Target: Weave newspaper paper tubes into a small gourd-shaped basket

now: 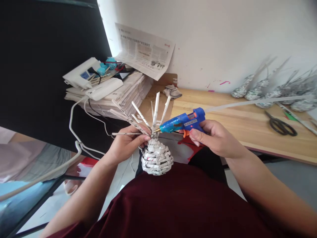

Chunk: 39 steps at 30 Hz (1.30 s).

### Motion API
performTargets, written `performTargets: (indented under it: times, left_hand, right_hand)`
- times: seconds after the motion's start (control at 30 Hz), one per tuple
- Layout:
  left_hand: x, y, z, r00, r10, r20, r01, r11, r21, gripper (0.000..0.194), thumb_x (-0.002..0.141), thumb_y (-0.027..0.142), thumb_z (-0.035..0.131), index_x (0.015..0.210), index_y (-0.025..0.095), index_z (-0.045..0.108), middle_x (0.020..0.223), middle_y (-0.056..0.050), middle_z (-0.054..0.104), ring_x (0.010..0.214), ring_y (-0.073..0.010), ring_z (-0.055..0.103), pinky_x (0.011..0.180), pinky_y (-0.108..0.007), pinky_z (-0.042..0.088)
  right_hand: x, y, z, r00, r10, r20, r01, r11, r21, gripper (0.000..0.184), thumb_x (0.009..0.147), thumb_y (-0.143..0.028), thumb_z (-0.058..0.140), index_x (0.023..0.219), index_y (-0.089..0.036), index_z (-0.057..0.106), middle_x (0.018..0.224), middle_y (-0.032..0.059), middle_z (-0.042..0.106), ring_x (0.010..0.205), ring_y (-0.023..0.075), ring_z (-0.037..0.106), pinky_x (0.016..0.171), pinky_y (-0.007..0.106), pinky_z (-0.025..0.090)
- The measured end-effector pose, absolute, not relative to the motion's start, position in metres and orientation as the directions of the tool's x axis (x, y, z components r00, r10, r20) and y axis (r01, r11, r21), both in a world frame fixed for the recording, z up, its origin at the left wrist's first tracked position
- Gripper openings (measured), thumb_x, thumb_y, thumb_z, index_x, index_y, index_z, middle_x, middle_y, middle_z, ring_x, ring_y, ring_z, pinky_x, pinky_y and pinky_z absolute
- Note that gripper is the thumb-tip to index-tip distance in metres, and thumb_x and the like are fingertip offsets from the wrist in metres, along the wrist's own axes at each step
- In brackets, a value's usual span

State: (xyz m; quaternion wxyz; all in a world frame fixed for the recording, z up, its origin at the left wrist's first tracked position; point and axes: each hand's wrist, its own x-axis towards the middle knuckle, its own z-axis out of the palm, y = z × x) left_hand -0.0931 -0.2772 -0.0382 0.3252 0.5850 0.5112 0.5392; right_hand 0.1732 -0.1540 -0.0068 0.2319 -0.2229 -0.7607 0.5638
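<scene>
A round woven newspaper vase [157,158] hangs over my lap, its narrow neck upward and several rolled paper sticks [156,107] fanning out from the top. My left hand [130,142] pinches the neck and the base of the sticks between thumb and fingers. In my right hand [214,137] is a blue hot glue gun [183,121], its metal tip at the neck beside my left fingertips. A long clear glue stick [255,100] runs out of the gun's back. Whether the tip touches the paper I cannot tell.
Along the wall on the wooden table [213,99] stand several finished-looking woven vases [264,91]. Black scissors [281,125] lie near them, a grey cloth [172,92] further left. Stacked newspapers [128,94] carry power strips [105,88]; a white cable [71,119] hangs down. Another person [29,155] sits at left.
</scene>
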Motion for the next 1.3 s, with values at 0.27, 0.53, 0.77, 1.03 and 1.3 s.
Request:
performTargets:
  times: [0.27,0.53,0.77,1.03,1.3]
  left_hand:
    - [-0.087,-0.275,-0.032,-0.035,0.957,0.290,0.200,-0.277,0.940,0.010,0.084,0.023,0.076,0.085,0.017,0.068,0.067,0.001,0.065,0.056,-0.0095,0.063,0.054,-0.018,0.055]
    - [-0.086,-0.275,-0.033,-0.018,0.954,0.299,0.176,-0.291,0.940,0.007,0.086,0.022,0.074,0.088,0.017,0.069,0.073,0.000,0.065,0.059,-0.0098,0.062,0.055,-0.019,0.055]
    - [-0.084,-0.276,-0.032,-0.007,0.944,0.330,0.205,-0.322,0.924,0.005,0.087,0.022,0.073,0.088,0.018,0.070,0.077,-0.002,0.066,0.064,-0.0107,0.061,0.059,-0.021,0.054]
    - [-0.087,-0.276,-0.035,0.013,0.918,0.395,0.389,-0.369,0.844,0.006,0.087,0.024,0.073,0.089,0.019,0.072,0.084,-0.004,0.071,0.081,-0.0162,0.067,0.076,-0.028,0.054]
    - [-0.084,-0.276,-0.029,-0.053,0.919,0.391,0.470,-0.322,0.821,0.011,0.085,0.027,0.075,0.083,0.017,0.071,0.087,-0.006,0.074,0.083,-0.0191,0.070,0.075,-0.029,0.056]
  right_hand:
    - [0.181,-0.153,-0.002,-0.791,0.603,0.108,0.142,0.353,-0.925,0.037,0.091,-0.053,0.061,0.079,-0.019,0.062,0.060,-0.0033,0.049,0.055,0.0104,0.041,0.054,0.026,0.035]
    - [0.183,-0.152,0.006,-0.802,0.592,0.081,0.192,0.383,-0.904,0.039,0.091,-0.055,0.059,0.082,-0.018,0.063,0.063,-0.0020,0.051,0.056,0.0117,0.043,0.056,0.027,0.038]
    - [0.184,-0.153,0.014,-0.809,0.584,0.067,0.268,0.468,-0.842,0.037,0.093,-0.054,0.057,0.089,-0.018,0.066,0.070,0.0005,0.059,0.061,0.0135,0.048,0.057,0.027,0.040]
    - [0.184,-0.158,0.024,-0.794,0.602,0.083,0.364,0.580,-0.729,0.036,0.091,-0.052,0.060,0.096,-0.018,0.071,0.072,0.0023,0.065,0.067,0.0184,0.056,0.061,0.029,0.044]
    - [0.184,-0.170,0.029,-0.788,0.581,0.204,0.275,0.628,-0.728,0.021,0.089,-0.043,0.066,0.095,-0.024,0.072,0.077,0.0039,0.069,0.073,0.0227,0.061,0.066,0.032,0.045]
